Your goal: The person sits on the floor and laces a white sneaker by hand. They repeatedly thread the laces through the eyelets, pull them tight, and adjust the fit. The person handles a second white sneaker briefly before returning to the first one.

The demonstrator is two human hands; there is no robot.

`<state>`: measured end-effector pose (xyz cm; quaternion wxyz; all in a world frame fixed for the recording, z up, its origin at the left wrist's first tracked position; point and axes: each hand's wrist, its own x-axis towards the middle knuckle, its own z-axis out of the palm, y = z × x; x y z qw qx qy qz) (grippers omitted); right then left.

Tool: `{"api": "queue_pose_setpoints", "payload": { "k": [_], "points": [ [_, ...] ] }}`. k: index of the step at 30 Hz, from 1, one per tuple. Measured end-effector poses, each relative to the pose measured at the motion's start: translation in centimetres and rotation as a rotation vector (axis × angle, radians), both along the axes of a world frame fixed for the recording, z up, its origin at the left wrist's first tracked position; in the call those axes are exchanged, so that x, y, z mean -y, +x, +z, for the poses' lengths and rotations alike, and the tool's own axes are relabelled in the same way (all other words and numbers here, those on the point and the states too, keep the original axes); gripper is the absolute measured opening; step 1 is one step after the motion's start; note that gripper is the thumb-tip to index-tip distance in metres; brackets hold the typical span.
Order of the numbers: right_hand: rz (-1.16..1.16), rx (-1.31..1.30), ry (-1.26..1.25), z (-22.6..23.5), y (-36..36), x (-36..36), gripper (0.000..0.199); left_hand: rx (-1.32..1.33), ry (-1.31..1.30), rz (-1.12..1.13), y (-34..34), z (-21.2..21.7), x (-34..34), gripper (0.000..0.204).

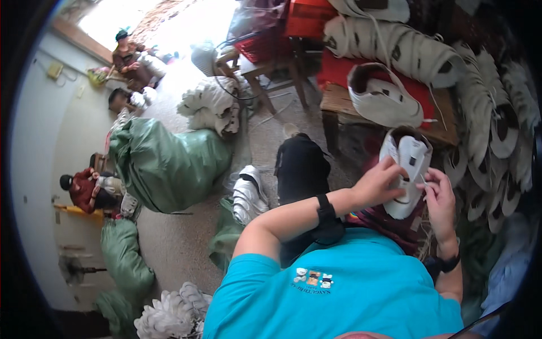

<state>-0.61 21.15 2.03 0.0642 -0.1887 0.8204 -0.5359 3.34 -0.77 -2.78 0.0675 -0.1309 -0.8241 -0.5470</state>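
Observation:
A white shoe upper (pixel 407 169) with a dark opening sits upright in front of my chest. My left hand (pixel 379 182) grips its left side, thumb across the front. My right hand (pixel 439 199) pinches a thin white lace or thread at the upper's right edge. Both wrists wear dark bands. My turquoise shirt fills the lower frame.
Another white upper (pixel 384 96) lies on a wooden bench (pixel 339 100) with red cloth. Rows of stacked uppers (pixel 491 107) curve along the right. Green sacks (pixel 164 161) and a white pile (pixel 212 104) sit on the floor. Three people sit by the left wall.

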Motion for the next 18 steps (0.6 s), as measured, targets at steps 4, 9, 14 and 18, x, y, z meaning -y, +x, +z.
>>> {"api": "queue_pose_setpoints", "payload": {
  "k": [4, 9, 14, 18],
  "points": [
    [0.074, -0.068, 0.056, -0.3, -0.5, -0.3, 0.023, 0.111, 0.027, -0.081, -0.3, 0.6, 0.3, 0.043],
    [0.069, -0.025, 0.005, -0.7, -1.3, 0.9, 0.009, -0.105, -0.077, 0.026, -0.9, -0.8, 0.5, 0.043],
    [0.022, -0.096, 0.052, -1.7, -0.5, 0.7, 0.011, -0.076, -0.044, 0.006, -0.8, -0.6, 0.0, 0.041],
    [0.051, -0.057, 0.098, -1.6, -0.9, 0.3, 0.012, -0.028, -0.026, -0.035, -1.2, -0.8, -0.2, 0.041]
  ]
}}
